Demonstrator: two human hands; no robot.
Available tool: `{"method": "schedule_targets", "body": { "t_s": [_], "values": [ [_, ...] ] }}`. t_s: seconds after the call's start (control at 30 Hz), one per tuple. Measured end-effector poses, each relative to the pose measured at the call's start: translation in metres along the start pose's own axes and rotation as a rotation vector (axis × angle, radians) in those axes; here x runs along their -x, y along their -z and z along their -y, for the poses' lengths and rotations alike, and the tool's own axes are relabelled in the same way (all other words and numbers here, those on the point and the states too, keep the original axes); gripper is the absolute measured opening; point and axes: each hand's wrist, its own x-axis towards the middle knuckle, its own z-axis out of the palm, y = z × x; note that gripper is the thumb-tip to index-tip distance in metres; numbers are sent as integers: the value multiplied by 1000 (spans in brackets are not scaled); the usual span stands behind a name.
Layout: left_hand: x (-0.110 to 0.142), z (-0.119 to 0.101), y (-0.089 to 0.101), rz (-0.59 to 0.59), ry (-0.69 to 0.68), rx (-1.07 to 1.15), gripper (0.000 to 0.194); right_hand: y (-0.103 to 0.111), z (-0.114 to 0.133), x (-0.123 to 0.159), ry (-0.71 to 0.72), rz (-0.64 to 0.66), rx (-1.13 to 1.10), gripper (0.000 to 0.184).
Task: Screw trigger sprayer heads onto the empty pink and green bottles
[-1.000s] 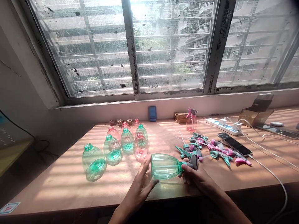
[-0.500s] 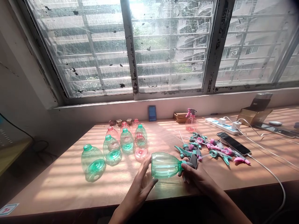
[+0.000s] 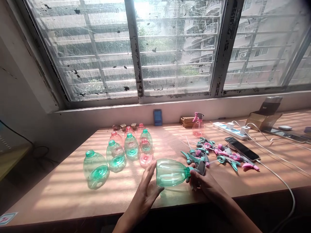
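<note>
I hold a clear green plastic bottle sideways just above the wooden table, its neck pointing right. My left hand cups the bottle's base with its fingers stretched along it. My right hand is closed round a grey and green spray head at the bottle's neck. A pile of loose green and pink spray heads lies just beyond my right hand.
Several empty green and pink bottles stand at the left middle. One pink spray bottle stands near the wall. A phone, a power strip with cables, a cardboard box and a small blue device lie to the right and back.
Both hands and the bottle have stayed almost in place; the bottle has shifted very slightly left. The view has drifted a little.
</note>
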Motion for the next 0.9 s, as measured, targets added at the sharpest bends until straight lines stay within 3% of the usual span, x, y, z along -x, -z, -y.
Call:
{"method": "schedule_targets", "body": {
  "t_s": [0.3,0.43,0.5,0.7,0.9],
  "values": [
    [1,-3,2,54,94,157,91,5,-5,-1,16,12,3,43],
    [-2,-4,3,163,120,293,91,6,-1,0,-23,122,110,47],
    [-3,-4,3,196,132,308,92,5,0,1,-29,103,122,50],
    [-2,-3,-1,118,97,214,88,5,-10,-3,-17,70,58,54],
    [0,-3,1,142,116,271,108,5,2,2,48,183,116,38]
  ]
}}
